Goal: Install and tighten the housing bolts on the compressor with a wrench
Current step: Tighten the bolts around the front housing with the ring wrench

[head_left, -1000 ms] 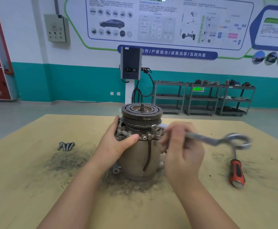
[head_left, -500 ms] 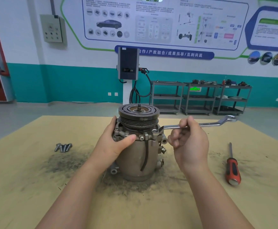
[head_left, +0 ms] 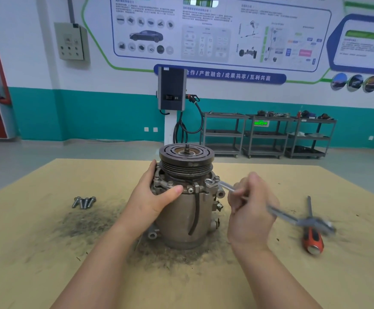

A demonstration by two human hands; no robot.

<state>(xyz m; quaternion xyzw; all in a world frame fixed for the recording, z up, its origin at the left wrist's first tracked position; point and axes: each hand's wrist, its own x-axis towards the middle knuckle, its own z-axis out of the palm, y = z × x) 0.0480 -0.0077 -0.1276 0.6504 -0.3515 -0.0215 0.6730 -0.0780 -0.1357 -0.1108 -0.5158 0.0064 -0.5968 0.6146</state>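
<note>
The grey compressor [head_left: 185, 221] stands upright on the table [head_left: 48, 264], its dark pulley on top. My left hand [head_left: 153, 197] grips its upper housing from the left, thumb across the front flange. My right hand [head_left: 249, 210] grips a silver wrench [head_left: 284, 216]. The wrench's ring end sits on a housing bolt [head_left: 208, 181] at the right front of the flange. Its handle slants down to the right and looks blurred. Several loose bolts [head_left: 84, 202] lie together on the table to the left.
A red-handled screwdriver [head_left: 311, 235] lies on the table to the right, under the wrench's free end. Dark grit is scattered around the compressor's base. Metal shelving carts and a wall charger stand beyond the table's far edge.
The wrench handle has swung from pointing right and away to slanting down toward me on the right, with my right hand following. My left hand keeps its grip on the compressor.
</note>
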